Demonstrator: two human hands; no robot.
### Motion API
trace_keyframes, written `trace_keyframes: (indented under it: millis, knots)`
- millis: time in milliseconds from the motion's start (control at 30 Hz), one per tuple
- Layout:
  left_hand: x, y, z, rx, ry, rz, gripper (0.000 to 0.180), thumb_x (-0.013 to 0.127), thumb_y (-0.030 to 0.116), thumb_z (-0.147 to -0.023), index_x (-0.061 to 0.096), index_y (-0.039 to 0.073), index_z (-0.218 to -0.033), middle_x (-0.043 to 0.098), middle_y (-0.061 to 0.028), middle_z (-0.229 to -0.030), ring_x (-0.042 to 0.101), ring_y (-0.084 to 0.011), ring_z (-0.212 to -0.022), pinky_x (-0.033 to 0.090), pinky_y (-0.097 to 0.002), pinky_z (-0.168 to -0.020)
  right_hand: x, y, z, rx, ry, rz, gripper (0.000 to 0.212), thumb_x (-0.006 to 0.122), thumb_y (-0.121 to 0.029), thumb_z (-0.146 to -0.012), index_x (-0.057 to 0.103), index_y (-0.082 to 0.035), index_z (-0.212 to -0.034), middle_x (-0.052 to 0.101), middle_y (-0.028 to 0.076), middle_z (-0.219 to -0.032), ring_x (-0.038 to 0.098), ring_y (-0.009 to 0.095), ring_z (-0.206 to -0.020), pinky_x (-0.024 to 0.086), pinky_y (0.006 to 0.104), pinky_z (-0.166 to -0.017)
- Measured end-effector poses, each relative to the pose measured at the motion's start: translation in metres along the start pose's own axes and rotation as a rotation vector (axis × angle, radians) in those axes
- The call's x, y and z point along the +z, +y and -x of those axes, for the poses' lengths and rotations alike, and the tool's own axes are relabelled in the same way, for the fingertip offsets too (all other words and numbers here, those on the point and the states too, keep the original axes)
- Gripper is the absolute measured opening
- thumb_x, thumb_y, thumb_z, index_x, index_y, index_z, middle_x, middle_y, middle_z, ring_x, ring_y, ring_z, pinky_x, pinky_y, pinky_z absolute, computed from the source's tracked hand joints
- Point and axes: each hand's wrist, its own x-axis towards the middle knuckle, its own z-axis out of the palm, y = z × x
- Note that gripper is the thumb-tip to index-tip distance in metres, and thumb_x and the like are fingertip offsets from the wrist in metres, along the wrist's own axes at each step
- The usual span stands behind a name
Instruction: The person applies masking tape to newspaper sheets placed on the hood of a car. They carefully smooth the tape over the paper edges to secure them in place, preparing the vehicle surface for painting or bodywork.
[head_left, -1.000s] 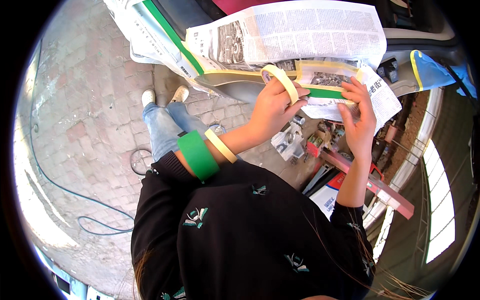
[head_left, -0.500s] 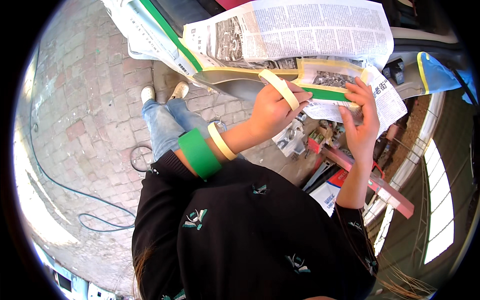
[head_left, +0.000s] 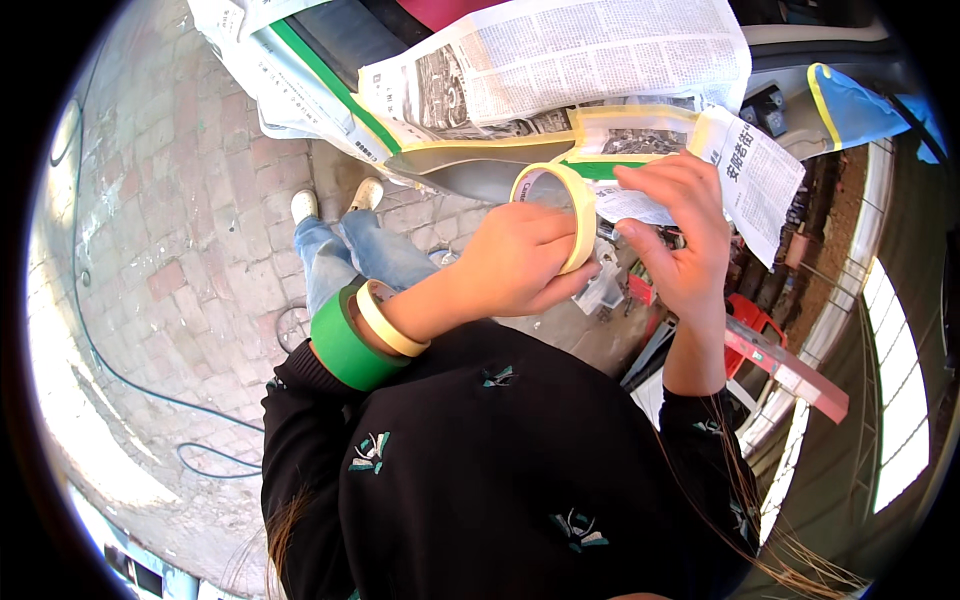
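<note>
My left hand (head_left: 520, 262) is closed round a roll of pale yellow masking tape (head_left: 583, 222), its ring standing upright. On that forearm sit a wide green tape roll (head_left: 352, 345) and a narrow yellow tape roll (head_left: 385, 322). My right hand (head_left: 685, 235) has its fingers stretched and its thumb apart, with nothing visible in it. Its fingertips are by a green tape strip (head_left: 605, 170) at the lower edge of the newspaper (head_left: 600, 60). That newspaper covers a grey vehicle panel (head_left: 470, 172), with yellow tape along its borders. Whether the right fingertips touch the paper I cannot tell.
A loose newspaper flap (head_left: 760, 185) hangs at the right. Beyond it is blue plastic sheeting (head_left: 860, 108) edged in yellow tape. A reddish beam (head_left: 790, 372) and a red stool (head_left: 755, 325) stand below. A hose (head_left: 140, 388) lies on the brick paving (head_left: 180, 230).
My left hand has drawn back from the green strip toward my body, and the tape roll has turned to show its ring. My right hand has shifted slightly left, its fingers less spread.
</note>
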Motion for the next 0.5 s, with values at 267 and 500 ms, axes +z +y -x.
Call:
trace_keyframes:
  millis: [267,500]
  knots:
    - [-0.008,0.005,0.007,0.201,-0.132,-0.204,0.024,0.082,0.022,-0.076,0.064,0.008,-0.08,0.06,-0.003,-0.08,0.058,-0.0217,-0.062,0.045,-0.0356,-0.055,0.008,-0.016,0.019,0.432,-0.119,-0.376,0.014,0.075,-0.009,-0.088,0.075,-0.004,-0.102,0.067,0.006,-0.088,0.06,0.021,-0.089,0.048,0.0338,-0.081]
    - [-0.02,0.012,0.017,0.036,-0.271,-0.121,0.027,0.073,0.029,-0.087,0.059,0.007,-0.083,0.056,-0.0061,-0.076,0.058,-0.0262,-0.063,0.045,-0.0399,-0.057,0.025,-0.026,0.032,0.464,-0.011,-0.352,0.01,0.077,-0.005,-0.085,0.068,-0.002,-0.088,0.064,0.006,-0.086,0.059,0.021,-0.086,0.046,0.0326,-0.08]
